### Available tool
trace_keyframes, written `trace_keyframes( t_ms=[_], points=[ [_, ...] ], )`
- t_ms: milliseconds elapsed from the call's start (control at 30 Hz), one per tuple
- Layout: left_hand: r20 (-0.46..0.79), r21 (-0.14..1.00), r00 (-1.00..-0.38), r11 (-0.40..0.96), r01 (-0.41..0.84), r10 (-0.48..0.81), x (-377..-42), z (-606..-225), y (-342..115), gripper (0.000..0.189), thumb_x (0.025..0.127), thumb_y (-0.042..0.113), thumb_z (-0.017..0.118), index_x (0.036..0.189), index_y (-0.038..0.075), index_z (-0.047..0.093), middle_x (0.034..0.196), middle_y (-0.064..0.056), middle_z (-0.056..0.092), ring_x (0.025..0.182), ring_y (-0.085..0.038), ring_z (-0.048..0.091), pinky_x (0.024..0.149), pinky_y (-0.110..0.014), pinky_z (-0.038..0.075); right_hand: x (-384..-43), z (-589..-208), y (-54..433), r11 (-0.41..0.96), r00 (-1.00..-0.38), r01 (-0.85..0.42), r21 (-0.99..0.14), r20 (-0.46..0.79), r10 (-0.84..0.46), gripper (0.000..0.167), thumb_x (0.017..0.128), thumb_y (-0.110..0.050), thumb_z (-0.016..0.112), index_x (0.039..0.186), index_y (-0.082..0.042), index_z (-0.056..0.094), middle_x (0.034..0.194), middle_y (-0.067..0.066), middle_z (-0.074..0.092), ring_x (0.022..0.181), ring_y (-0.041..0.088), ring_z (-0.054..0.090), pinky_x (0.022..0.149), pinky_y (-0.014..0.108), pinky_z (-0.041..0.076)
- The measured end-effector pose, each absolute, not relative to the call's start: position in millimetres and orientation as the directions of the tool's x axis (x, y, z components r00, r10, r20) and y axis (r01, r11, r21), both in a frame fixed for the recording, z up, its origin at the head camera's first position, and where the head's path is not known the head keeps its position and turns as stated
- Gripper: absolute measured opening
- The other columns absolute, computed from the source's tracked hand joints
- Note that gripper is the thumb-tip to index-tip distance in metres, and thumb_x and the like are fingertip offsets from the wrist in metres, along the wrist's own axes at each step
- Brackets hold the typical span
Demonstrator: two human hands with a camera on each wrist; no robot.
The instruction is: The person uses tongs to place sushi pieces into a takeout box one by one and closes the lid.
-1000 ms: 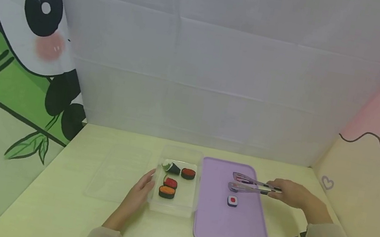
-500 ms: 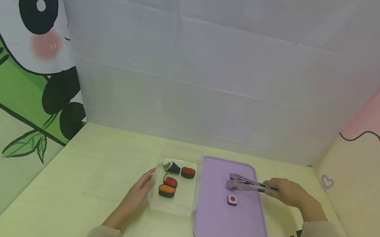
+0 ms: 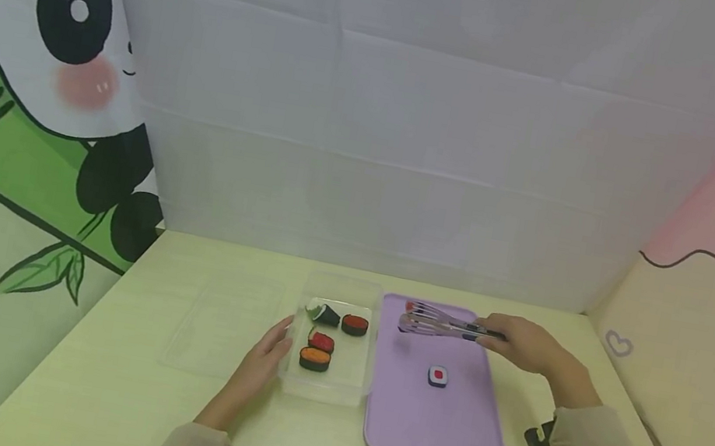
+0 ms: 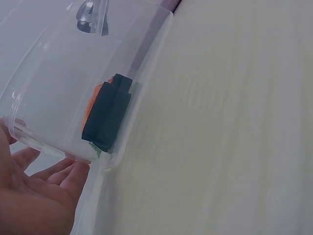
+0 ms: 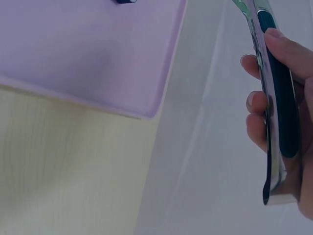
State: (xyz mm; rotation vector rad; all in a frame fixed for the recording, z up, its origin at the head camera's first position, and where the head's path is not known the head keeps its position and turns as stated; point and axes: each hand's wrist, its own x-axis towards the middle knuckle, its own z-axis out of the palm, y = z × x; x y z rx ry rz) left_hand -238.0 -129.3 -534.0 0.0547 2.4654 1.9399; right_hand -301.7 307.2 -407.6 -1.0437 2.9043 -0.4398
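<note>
My right hand [image 3: 525,346] grips a pair of metal tongs [image 3: 447,326], its thumb along the dark handle in the right wrist view. Between the tong tips, above the far part of the purple tray [image 3: 436,433], a small piece with red on it [image 3: 410,307] shows, mostly hidden. A square toy sushi roll [image 3: 437,376] with a red centre lies on the tray. My left hand [image 3: 263,361] rests its extended fingers against the left wall of the clear plastic container [image 3: 329,392]. Inside are an orange-topped sushi [image 3: 314,359], red-topped sushi [image 3: 354,325] and a green-tipped hand roll [image 3: 326,316].
A clear lid [image 3: 219,326] lies flat on the pale table [image 3: 110,387] left of the container. The tray stands right beside the container. A white sheet [image 3: 378,140] hangs behind, with printed panels at both sides.
My right hand has lifted the tongs up and left, from beside the square roll to the tray's far left part, and the tongs have closed together. My left hand has stayed at the container.
</note>
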Motion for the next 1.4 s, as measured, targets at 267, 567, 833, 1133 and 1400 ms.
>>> trace_keyframes(
  t_ms=[267,567,833,1133,1400],
  points=[
    [0.018,0.970,-1.000,0.244,0.022,0.021,-238.3,-532.8,-126.2,0.050,0.106,0.024,0.043,0.153,0.011,0.032,0.149,-0.025,0.035,0.137,-0.043,0.031,0.108,-0.060,0.026,-308.7,-403.9,279.7,0.710,-0.759,-0.642,-0.287,0.110,-0.642,0.030,0.097,-0.022,0.062,0.120,-0.004,0.067,0.101,-0.002,0.064,0.086,0.017,0.057,0.075,0.042,0.048],
    [0.018,0.977,-1.000,0.211,0.023,0.025,-239.9,-532.0,-123.5,0.049,0.106,0.023,0.043,0.152,0.011,0.032,0.149,-0.026,0.035,0.136,-0.044,0.032,0.107,-0.060,0.028,-314.0,-412.6,252.7,0.692,-0.740,-0.657,-0.299,0.082,-0.668,0.031,0.097,-0.023,0.062,0.122,-0.007,0.067,0.120,0.009,0.065,0.110,0.029,0.060,0.091,0.050,0.048],
    [0.026,0.976,-0.999,0.216,0.030,0.023,-242.9,-533.1,-121.8,0.050,0.106,0.024,0.044,0.152,0.010,0.033,0.148,-0.026,0.037,0.135,-0.044,0.033,0.106,-0.061,0.029,-315.4,-415.6,240.4,0.672,-0.701,-0.701,-0.238,0.058,-0.711,0.024,0.096,-0.023,0.064,0.115,-0.011,0.069,0.098,-0.008,0.062,0.084,0.011,0.056,0.074,0.038,0.049],
    [0.014,0.974,-1.000,0.228,0.015,0.007,-242.8,-533.3,-120.9,0.050,0.106,0.025,0.044,0.152,0.010,0.033,0.148,-0.026,0.037,0.134,-0.045,0.034,0.105,-0.061,0.029,-312.8,-399.6,225.1,0.666,-0.672,-0.739,-0.103,0.032,-0.740,0.023,0.094,-0.022,0.067,0.113,-0.011,0.069,0.091,-0.010,0.061,0.077,0.008,0.053,0.068,0.033,0.049],
    [0.005,0.977,-1.000,0.213,0.006,0.002,-243.2,-531.5,-121.4,0.049,0.106,0.025,0.044,0.152,0.013,0.033,0.150,-0.025,0.035,0.136,-0.043,0.033,0.106,-0.060,0.029,-313.4,-388.7,222.6,0.677,-0.680,-0.730,-0.094,-0.001,-0.733,0.024,0.094,-0.021,0.067,0.114,-0.009,0.069,0.094,-0.006,0.064,0.077,0.009,0.054,0.069,0.034,0.050]
  ],
)
